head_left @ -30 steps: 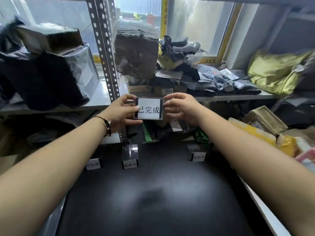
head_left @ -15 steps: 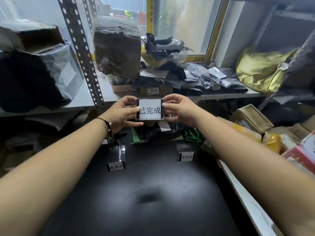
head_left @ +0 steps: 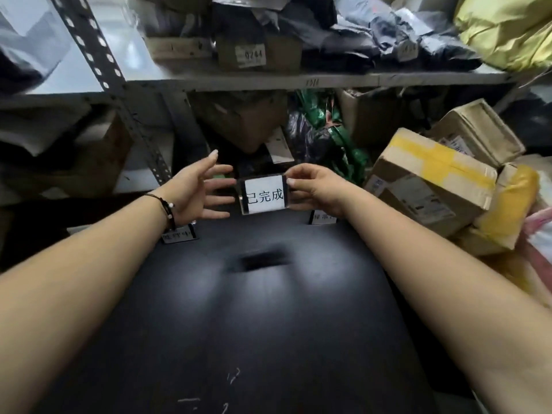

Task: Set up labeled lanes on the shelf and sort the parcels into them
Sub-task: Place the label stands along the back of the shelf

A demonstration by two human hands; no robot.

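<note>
Right hand [head_left: 316, 189] pinches the label card [head_left: 264, 197]; left hand [head_left: 198, 189] spread beside it, fingers straight.

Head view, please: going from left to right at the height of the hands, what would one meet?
left hand → label sign → right hand → cardboard box with yellow tape

dim indoor light; soft glare patches on black shelf surface [head_left: 268, 309]; motion blur, wide-angle edge distortion.
</note>
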